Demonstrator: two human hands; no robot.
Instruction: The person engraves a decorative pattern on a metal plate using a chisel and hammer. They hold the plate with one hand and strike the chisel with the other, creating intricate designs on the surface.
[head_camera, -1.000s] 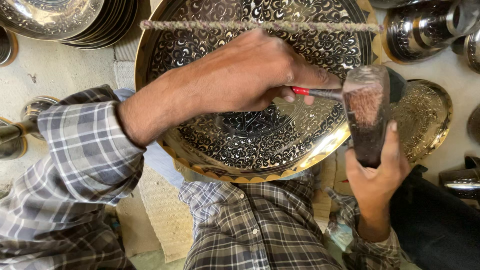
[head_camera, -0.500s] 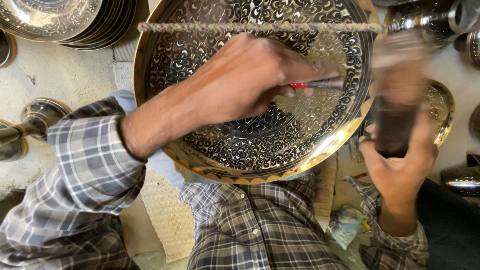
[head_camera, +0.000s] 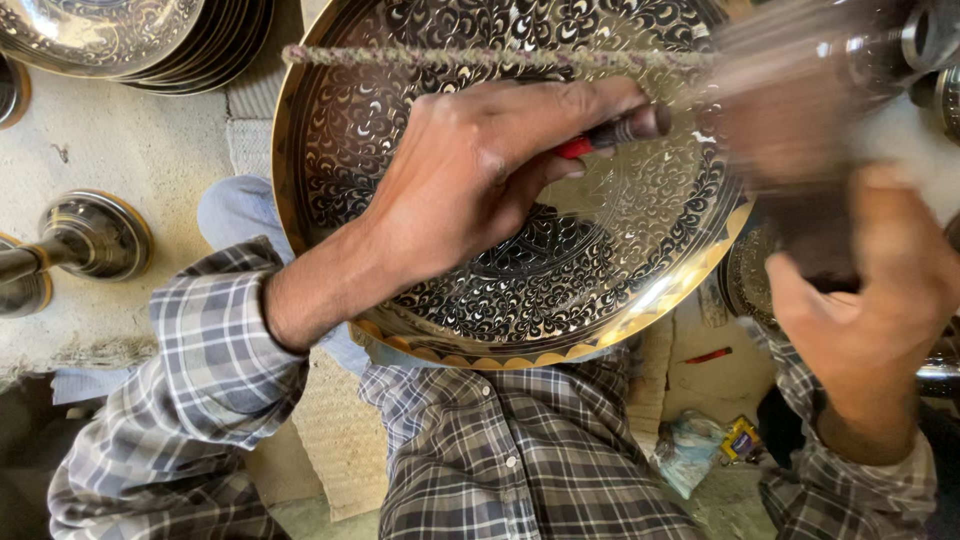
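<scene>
right hand (head_camera: 860, 290) with blurred mallet (head_camera: 790, 130) now higher, just right of chisel (head_camera: 610, 132)

The large round brass tray (head_camera: 560, 290) is golden at its scalloped rim and covered in black-and-silver curling scrollwork. The thin chisel (head_camera: 600, 135) has a red grip with a dark tip. The long-sleeved shirt (head_camera: 520, 460) is plaid — grey, white and blue checks. The floor (head_camera: 130, 150) is pale beige.
</scene>
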